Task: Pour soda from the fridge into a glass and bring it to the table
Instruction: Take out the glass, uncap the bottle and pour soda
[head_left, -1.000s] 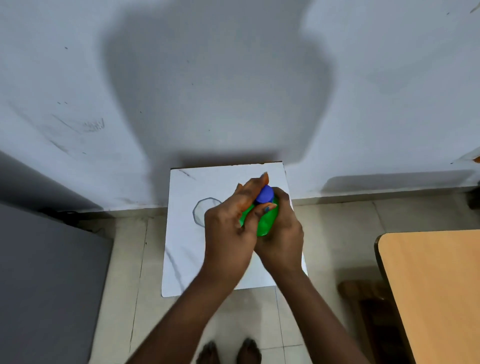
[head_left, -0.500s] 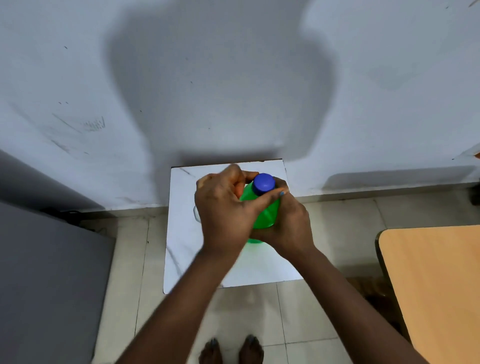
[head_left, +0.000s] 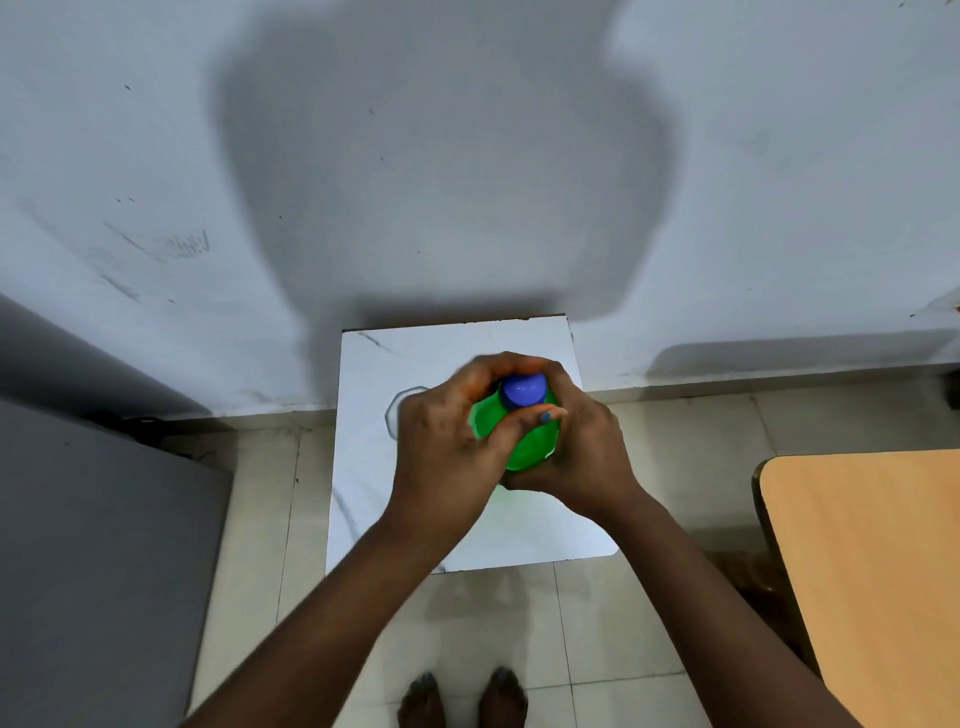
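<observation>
A green soda bottle (head_left: 524, 441) with a blue cap (head_left: 523, 389) stands upright over a small white marble-topped stand (head_left: 524, 343) against the wall. My right hand (head_left: 582, 447) wraps the bottle's body from the right. My left hand (head_left: 447, 441) comes in from the left, its fingers curled around the blue cap. A clear glass (head_left: 396, 410) sits on the stand just left of the bottle; only a sliver of its rim shows behind my left hand.
A grey fridge (head_left: 98, 561) fills the lower left. An orange wooden table (head_left: 872, 571) reaches in from the right, with a dark chair (head_left: 753, 571) beside it. Tiled floor and my bare feet (head_left: 462, 696) lie below the stand.
My left hand has shifted its grip around the cap, fingers now curled over its far side. The bottle stays upright in about the same place while my hands have turned around it.
</observation>
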